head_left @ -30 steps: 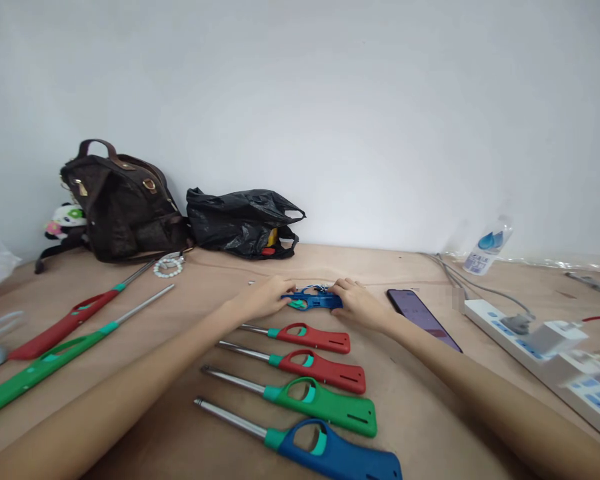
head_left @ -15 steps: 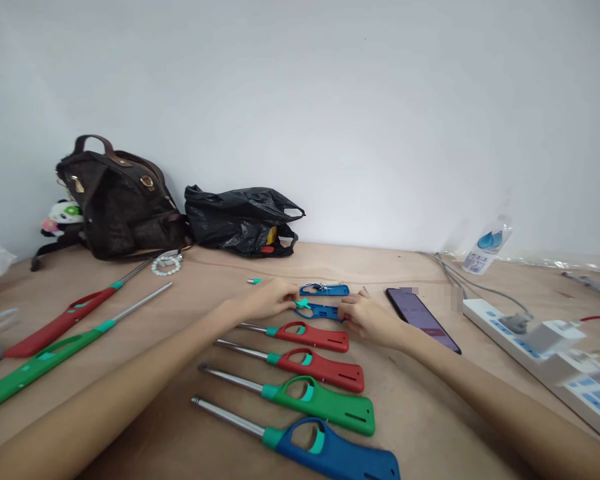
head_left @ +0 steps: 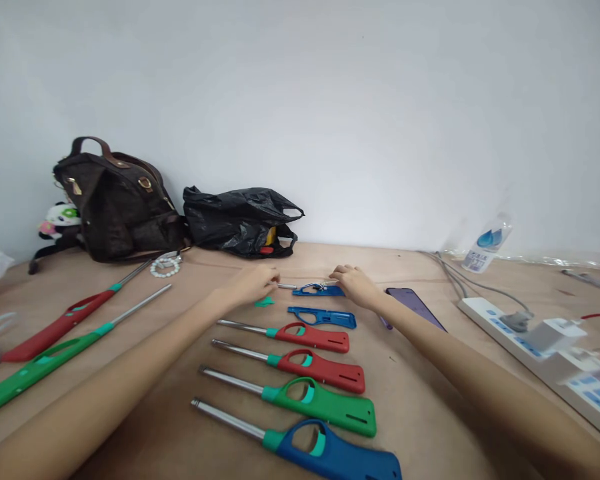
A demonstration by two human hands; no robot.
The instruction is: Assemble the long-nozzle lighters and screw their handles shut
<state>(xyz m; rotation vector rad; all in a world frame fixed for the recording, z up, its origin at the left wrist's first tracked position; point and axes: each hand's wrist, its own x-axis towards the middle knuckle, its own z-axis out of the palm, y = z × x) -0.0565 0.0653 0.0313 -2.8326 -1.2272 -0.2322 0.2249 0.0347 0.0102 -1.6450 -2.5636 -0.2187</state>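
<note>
**Blue shell halves parted, hands moved to the far one**

Since half a second ago both hands have shifted toward the far edge of the counter [head_left: 430, 413], and the near blue shell half [head_left: 323, 317] they were on now lies free, flat and open-side up, just beyond the row of finished lighters. A small teal trigger piece [head_left: 264, 302] has dropped onto the tan, matte board just left of it.

The left hand [head_left: 254, 283] has its fingers pinched shut on the end of a thin metal tube [head_left: 285, 286], which runs to the far blue shell half [head_left: 318, 290]. The right hand [head_left: 353, 283] rests curled over that shell's right end; whether its fingers grip cannot be told.

Nearer lie four glossy plastic lighters with steel nozzles: two red [head_left: 316, 339], one green [head_left: 330, 405], one blue [head_left: 337, 455]. A dark phone [head_left: 414, 305] lies flat just right of the right wrist.
</note>
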